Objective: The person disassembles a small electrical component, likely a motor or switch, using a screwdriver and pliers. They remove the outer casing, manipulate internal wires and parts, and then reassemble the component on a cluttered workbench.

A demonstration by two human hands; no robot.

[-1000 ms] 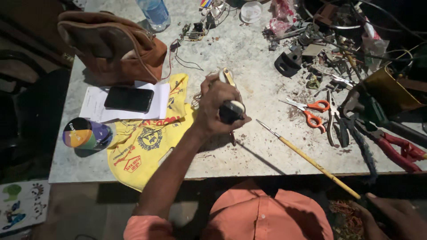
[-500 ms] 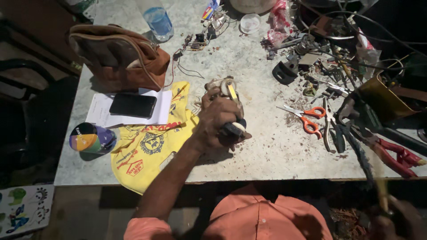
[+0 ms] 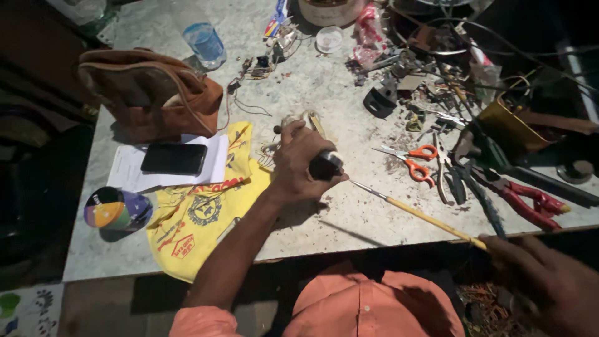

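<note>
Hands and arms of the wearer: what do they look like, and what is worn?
Both are bare: no gloves, rings or watch visible on the left hand or right hand. The left forearm is uncovered to an orange short sleeve, matching the buttoned orange shirt.

Small black cylindrical part [image 3: 326, 166] upright on the grey bench, thin yellow-handled tool [image 3: 419, 215] slanting from it

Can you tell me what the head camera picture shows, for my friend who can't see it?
A person's left hand grips a small dark part on a worn grey table, while the right hand holds a long yellow-handled tool pointed at it. Nearby lie a yellow cloth, orange scissors, red pliers, a brown bag and a black phone.
</note>
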